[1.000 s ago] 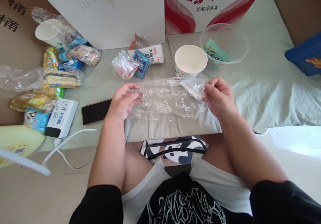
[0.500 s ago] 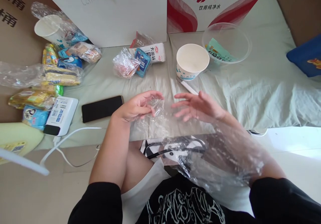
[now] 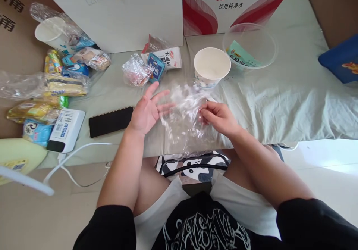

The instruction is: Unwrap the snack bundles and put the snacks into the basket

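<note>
Hanging between both hands (image 3: 145, 113) (image 3: 222, 119): crumpled clear plastic film (image 3: 186, 110).

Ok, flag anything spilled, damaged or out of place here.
Nothing looks spilled or damaged. The clear plastic film pinched in the right hand is crumpled, and the snack packets on the left lie jumbled, but neither seems wrong.

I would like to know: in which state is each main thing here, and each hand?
Left hand: open, fingers spread
Right hand: pinching plastic film
Plastic film: crumpled
Central paper cup: upright, uncovered
Clear bowl: upright, green packet inside
Phone: flat, screen dark
Power bank: flat, cable plugged in
</note>
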A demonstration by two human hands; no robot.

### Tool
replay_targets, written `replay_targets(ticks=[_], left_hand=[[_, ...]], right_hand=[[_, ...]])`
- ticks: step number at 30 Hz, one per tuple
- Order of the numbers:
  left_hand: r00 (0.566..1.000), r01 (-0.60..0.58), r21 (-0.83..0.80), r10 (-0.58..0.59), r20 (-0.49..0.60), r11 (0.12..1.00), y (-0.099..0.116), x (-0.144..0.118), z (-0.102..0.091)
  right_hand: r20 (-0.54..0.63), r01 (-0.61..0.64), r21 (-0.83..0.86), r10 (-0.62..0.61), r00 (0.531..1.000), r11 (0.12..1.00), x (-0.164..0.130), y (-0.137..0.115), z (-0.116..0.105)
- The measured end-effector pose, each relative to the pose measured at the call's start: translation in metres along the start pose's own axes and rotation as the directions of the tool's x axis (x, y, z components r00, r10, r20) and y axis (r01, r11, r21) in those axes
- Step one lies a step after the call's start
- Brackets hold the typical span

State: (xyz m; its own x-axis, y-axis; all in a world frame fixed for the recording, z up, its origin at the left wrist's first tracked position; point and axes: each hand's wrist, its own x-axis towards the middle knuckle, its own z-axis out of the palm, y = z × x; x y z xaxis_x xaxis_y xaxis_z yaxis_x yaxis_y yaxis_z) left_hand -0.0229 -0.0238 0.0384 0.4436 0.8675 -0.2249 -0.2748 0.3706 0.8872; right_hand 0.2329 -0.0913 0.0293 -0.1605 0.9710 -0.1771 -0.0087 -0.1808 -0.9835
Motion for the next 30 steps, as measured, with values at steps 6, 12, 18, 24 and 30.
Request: replay_targets(ticks=[6,12,18,24,30], left_hand=[[0.970,-0.060,0.280,-0.011,0.242,0.958,-0.031,-0.005,0.029],[0.951,-0.304,0.622,0.189,0.245,0.721,-0.053,-0.022,0.071],[0.893,-0.356,0.834,0.416,0.171,0.422,-0.068,-0.032,0.097],[0.940,-0.100,0.624,0.279,-0.196,0.775,-0.048,-0.007,0.054],[0.991,0.033,0.134,-0.015,-0.130,0.990,-0.036,0.005,0.037]], right_hand=[[-0.373,0.031,-0.284,-0.141,0.917,0.958,0.006,0.006,-0.002],[-0.399,-0.039,-0.651,-0.298,0.867,0.758,0.003,0.013,0.002],[-0.347,-0.117,-0.788,-0.280,0.895,0.604,0.007,0.013,0.012],[-0.336,0.063,-0.545,-0.286,0.897,0.836,0.004,0.009,0.006],[-0.053,0.078,-0.143,-0.086,0.995,0.987,0.005,0.003,0.009]])
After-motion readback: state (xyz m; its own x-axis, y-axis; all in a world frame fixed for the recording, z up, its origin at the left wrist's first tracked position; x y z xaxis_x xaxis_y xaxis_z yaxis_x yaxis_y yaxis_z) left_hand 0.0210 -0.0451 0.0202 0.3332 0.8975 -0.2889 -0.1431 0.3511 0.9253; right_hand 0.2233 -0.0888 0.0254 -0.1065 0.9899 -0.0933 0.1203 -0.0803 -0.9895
